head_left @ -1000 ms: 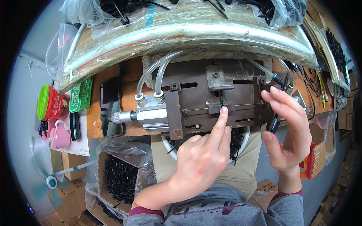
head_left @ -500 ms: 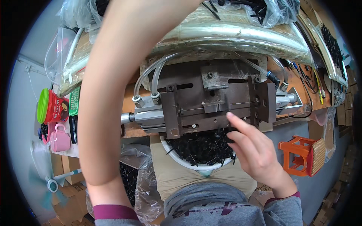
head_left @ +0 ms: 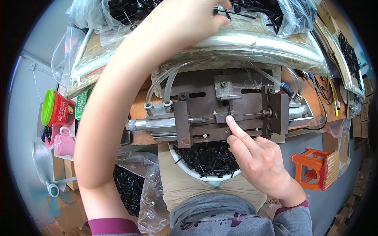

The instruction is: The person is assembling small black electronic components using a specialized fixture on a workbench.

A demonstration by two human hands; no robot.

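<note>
My right hand (head_left: 258,159) reaches over the dark metal fixture (head_left: 204,88). Its index fingertip rests on a small metal block (head_left: 222,117) at the fixture's middle, where a thin black stem (head_left: 228,108) stands out beyond the fingertip. The other fingers are curled and their undersides are hidden. My left hand (head_left: 197,19) is stretched to the far side, over a heap of thin black parts (head_left: 271,19). Its finger and thumb are apart, with a black stem-like piece (head_left: 240,15) between and beyond them; the top edge of the picture cuts off part of the hand.
A white tub of black parts (head_left: 173,155) sits below the fixture, against my lap. Metal cylinders with clear air hoses (head_left: 159,126) flank the fixture. A pink mug (head_left: 63,143) and red tub (head_left: 65,112) stand left; an orange stool (head_left: 309,169) is right.
My left hand has come back into view at the far heap. My right index finger has moved left onto the small metal block. The whole view has shifted slightly.
</note>
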